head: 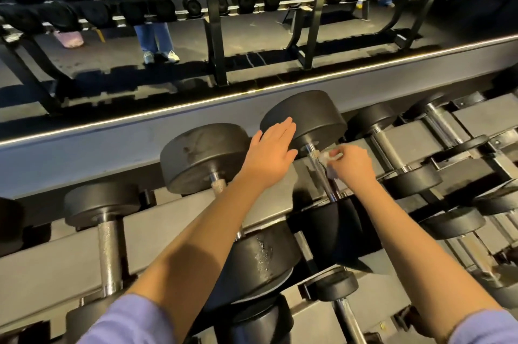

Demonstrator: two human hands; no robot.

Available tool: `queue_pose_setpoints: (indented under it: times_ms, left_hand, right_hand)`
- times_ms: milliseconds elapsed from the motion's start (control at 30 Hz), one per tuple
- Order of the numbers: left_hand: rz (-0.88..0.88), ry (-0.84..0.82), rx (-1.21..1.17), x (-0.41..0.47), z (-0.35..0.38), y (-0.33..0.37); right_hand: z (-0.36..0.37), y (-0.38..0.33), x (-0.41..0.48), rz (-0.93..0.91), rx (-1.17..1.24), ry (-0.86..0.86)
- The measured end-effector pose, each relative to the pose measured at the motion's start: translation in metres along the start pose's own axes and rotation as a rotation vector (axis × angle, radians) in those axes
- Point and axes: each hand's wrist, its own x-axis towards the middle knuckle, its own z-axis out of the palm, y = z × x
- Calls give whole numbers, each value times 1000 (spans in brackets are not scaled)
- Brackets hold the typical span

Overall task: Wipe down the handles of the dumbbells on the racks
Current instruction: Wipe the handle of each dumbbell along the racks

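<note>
A heavy grey steel rack (179, 220) fills the lower half of the view, its slanted beams holding a row of black dumbbells with their heads pointing away from the person. The big dumbbell (308, 116) at the middle of that row is the one being worked on. The left hand (273, 153) lies flat and wide against the left side of its far head, fingers straight and together. Just right of that hand, the right hand (353, 164) pinches a small white wipe (332, 154) in curled fingers and presses it to the upper part of the big dumbbell's chrome handle (318, 167), close under the far head. Left of the big dumbbell sits a neighbour dumbbell (201, 155) nearly as large, its near head scuffed with whitish marks, and further left another with a thick knurled grip. Right of the big dumbbell the weights get smaller (375, 119), with slim shiny bars. Below it, on a lower tier, a small dumbbell (336, 284) shows. Behind the big dumbbell runs a long grey ledge (112, 153) topped by a thin bright light strip (196, 104). Beyond that lies a dark floor (266, 32) with long shadows, and a second rack (215, 35) loaded with more black dumbbells on two levels. Beside that rack stand the legs of a person (155, 35) in blue jeans and pale shoes. Lavender sleeves (134, 321) cover both upper arms at the bottom edge.
</note>
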Motion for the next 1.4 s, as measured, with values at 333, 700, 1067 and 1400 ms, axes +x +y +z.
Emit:
queue_pose_setpoints:
  times_ms: [333,700,1067,1400]
  left_hand:
    - [-73,153,76,6,41,-1]
    - [-99,152,48,7,37,8]
    - [-38,157,-3,27,27,19]
    - [2,169,-25,20,27,17]
  right_hand:
    - [9,-8,47,-92,196,-27]
    - [-9,29,25,-186,-223,-314]
    - [-6,26,20,-142,-213,-284]
    - [7,-7,39,-93,238,-58]
